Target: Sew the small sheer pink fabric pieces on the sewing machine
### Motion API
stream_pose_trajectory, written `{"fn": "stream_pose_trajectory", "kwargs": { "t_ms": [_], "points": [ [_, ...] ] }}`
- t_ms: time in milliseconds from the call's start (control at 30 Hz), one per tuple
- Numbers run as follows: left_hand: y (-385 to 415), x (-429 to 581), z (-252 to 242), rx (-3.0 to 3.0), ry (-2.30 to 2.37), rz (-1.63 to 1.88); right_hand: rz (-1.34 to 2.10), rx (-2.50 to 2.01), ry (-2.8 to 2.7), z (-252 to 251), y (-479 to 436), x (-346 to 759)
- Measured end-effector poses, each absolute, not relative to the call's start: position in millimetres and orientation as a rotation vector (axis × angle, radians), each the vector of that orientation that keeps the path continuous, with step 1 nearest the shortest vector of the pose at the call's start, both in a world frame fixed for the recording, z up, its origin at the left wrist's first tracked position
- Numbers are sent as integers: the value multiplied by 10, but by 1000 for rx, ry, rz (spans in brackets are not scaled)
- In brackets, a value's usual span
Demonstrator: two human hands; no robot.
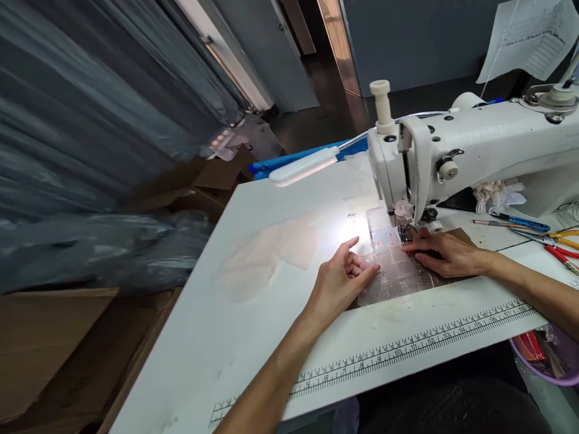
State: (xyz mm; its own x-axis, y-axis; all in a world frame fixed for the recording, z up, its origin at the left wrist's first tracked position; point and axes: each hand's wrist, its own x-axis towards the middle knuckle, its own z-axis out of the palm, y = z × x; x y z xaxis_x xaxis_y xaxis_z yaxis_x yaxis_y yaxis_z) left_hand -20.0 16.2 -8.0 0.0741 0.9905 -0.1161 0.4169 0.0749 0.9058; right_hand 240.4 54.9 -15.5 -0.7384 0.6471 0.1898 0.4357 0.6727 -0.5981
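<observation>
At the right of center in the frame, beneath the head of a white sewing machine [488,135], a person's bare hands attend to a translucent sheet [398,284] with small orange-red marks near its top. The sheet lies over a brown panel [460,240] on a white table [181,367], its upper edge beside the presser foot [404,234].

The left hand [341,274] is at the sheet's left side, thumb and forefinger apart; whether its curled fingers pinch the edge cannot be told. The right hand [436,250] reaches in from the right, fingers low over the sheet just beside the foot; whether they press or grip it is also unclear.

The step in hand appears to be guiding or lining up the sheet at the needle. The next move would seem to call for light, even control from both sides, the layers flat and square, and the right fingertips clear of the foot.

A lamp [305,166] lights the work from upper center. Pale fabric [271,256] lies left of the hands, a printed ruler [398,352] runs along the table's near edge, and yellow-handled snips [567,238] rest at far right.
</observation>
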Motion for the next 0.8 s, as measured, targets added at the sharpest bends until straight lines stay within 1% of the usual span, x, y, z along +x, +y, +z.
{"fn": "stream_pose_trajectory", "kwargs": {
  "t_ms": [100, 233, 500, 633, 800],
  "points": [
    [181, -181, -66, 1387, 1482, 821, 801, -799, -2447, -181, 554, 2443],
    [194, -156, 9, 1284, 1485, 824, 667, -671, -2461, -241, 529, 2433],
    [192, -162, 26, 1239, 1478, 845, 497, -708, -2485, -279, 477, 2391],
    [157, -151, 5, 1267, 1455, 859, 496, -742, -2491, -275, 462, 2390],
    [147, -153, -46, 1293, 1454, 892, 575, -773, -2451, -264, 439, 2407]
  ]
}}
